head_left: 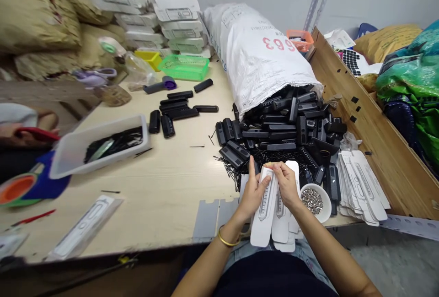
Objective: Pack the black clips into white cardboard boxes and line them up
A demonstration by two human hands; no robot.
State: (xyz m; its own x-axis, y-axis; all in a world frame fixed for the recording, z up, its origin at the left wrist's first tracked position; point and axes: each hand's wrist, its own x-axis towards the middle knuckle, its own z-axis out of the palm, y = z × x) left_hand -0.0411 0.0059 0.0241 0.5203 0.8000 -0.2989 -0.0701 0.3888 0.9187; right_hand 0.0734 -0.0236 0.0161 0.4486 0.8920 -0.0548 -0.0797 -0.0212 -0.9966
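Note:
My left hand (253,191) holds the left edge of a long white printed card (265,214) at the table's near edge, its forefinger sticking up. My right hand (285,182) is closed in a pinch at the top of that card; what it pinches is too small to name. More white cards (284,224) lie under and beside it. A white bowl of small metal parts (313,202) sits just right of my right hand. A heap of black plastic cases (291,127) lies right behind my hands.
A white sack (255,50) spills the black cases. A stack of white cards (361,187) lies at the right. A clear tray of black pins (99,146) sits left, a green basket (183,67) and stacked white trays (171,18) at the back. A wooden board (370,123) borders the right.

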